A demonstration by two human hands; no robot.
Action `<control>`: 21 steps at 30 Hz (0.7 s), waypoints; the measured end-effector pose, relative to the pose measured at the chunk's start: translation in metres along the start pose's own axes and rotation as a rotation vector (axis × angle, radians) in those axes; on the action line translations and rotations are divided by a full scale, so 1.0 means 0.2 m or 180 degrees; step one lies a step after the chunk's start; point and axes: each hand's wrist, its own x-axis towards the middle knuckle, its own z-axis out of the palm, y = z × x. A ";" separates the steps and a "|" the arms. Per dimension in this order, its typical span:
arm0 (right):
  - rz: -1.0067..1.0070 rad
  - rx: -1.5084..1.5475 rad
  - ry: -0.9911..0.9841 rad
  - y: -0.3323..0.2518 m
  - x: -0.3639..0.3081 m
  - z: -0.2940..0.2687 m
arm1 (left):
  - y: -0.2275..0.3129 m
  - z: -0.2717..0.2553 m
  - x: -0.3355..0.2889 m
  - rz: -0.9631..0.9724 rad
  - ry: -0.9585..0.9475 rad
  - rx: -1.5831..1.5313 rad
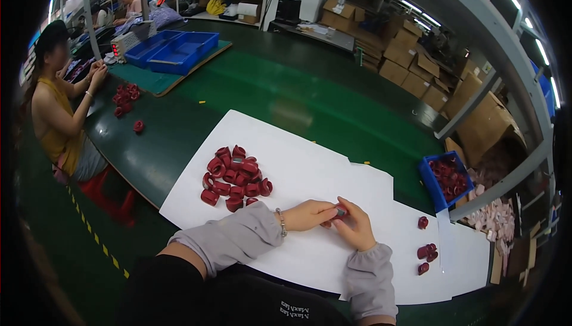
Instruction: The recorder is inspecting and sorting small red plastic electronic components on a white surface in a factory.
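Observation:
My left hand and my right hand meet over the white paper. Between their fingertips is a small dark red curled band with a greyish face, mostly covered by the fingers. Both hands are closed on it. To the left of my left hand lies a pile of similar dark red curled bands; one on top shows a grey-green face. Off to the right of my right hand, a few more red bands sit on the paper, with a single one just beyond them.
A blue bin of red bands stands at the right, beside a heap of pale pink pieces. At the far left a co-worker sits handling something small near loose red bands and blue trays. A metal post rises at the right.

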 end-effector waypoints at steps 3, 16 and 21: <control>0.0052 0.0231 -0.0063 0.01 0.02 0.01 | 0.02 -0.01 -0.03 0.0048 0.0274 0.0106; 0.0155 0.0339 0.0186 0.06 -0.03 0.02 | 0.03 0.03 -0.03 0.0237 0.0194 0.0230; 0.0073 0.0228 0.0155 0.05 -0.02 0.01 | 0.03 0.02 -0.01 0.0254 0.0193 0.0349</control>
